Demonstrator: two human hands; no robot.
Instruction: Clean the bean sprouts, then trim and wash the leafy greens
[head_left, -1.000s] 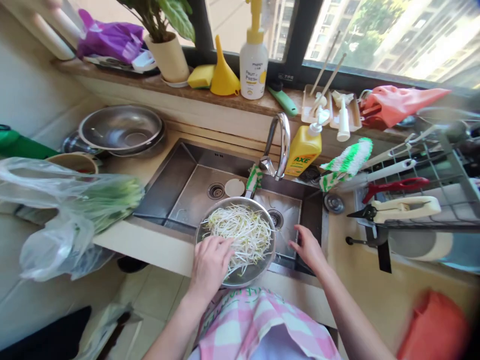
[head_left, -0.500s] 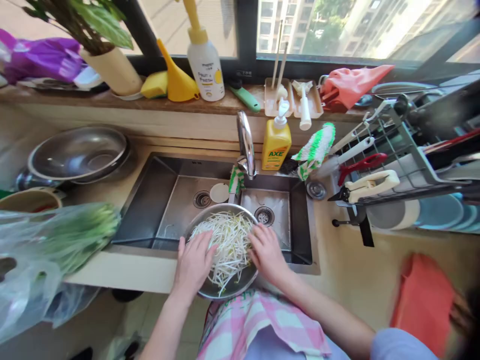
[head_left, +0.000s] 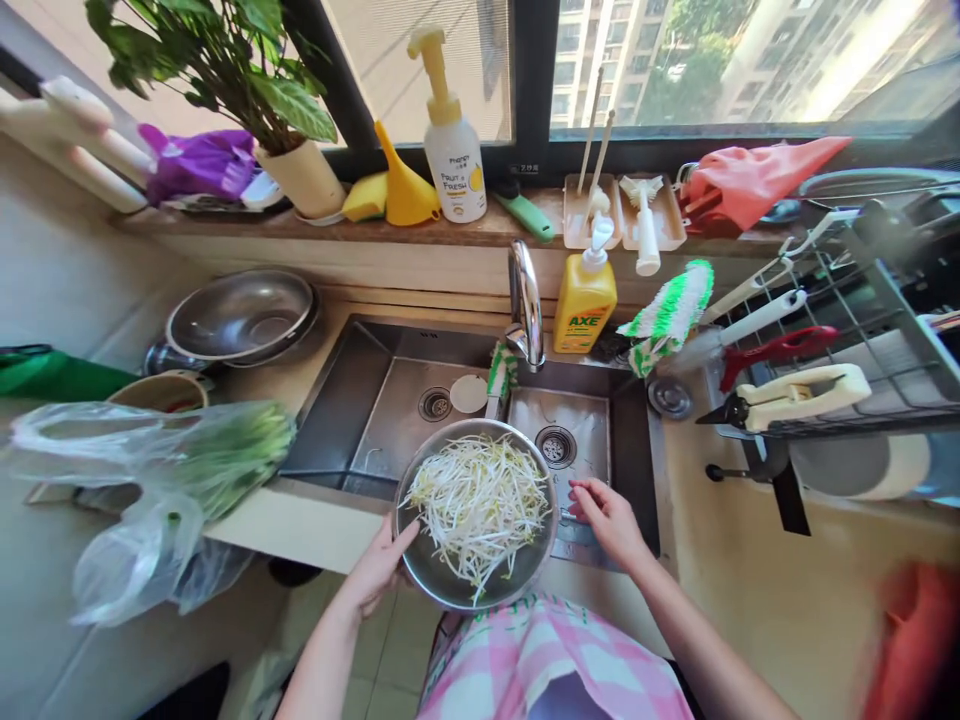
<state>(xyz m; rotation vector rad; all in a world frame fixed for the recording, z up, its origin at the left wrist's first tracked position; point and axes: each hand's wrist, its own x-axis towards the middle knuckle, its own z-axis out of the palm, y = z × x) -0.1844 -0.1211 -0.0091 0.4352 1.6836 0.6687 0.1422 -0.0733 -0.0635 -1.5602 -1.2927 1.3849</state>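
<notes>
A round metal bowl [head_left: 409, 570] full of white bean sprouts [head_left: 476, 510] is held over the front edge of the sink. My left hand [head_left: 379, 570] grips its left rim, the thumb on top and the other fingers underneath. To the right of the bowl, apart from it, my right hand [head_left: 611, 520] hangs over the right basin. Its fingers are drawn together and curled; whatever may be between the fingertips is too small to make out. Behind the bowl lies the double sink [head_left: 397, 410], with a chrome faucet [head_left: 526, 300] at its back.
Leafy greens in a plastic bag [head_left: 172, 470] lie left of the sink, with nested metal pans [head_left: 240, 315] behind. A yellow soap bottle [head_left: 585, 310] stands by the faucet. At right, a wire rack [head_left: 892, 300] holds scissors and utensils. A potted plant [head_left: 300, 180] is on the sill.
My right hand has left the sprouts and moved right, off the bowl. My left hand has shifted from the sprouts to the bowl's left rim. The camera view has turned slightly left.
</notes>
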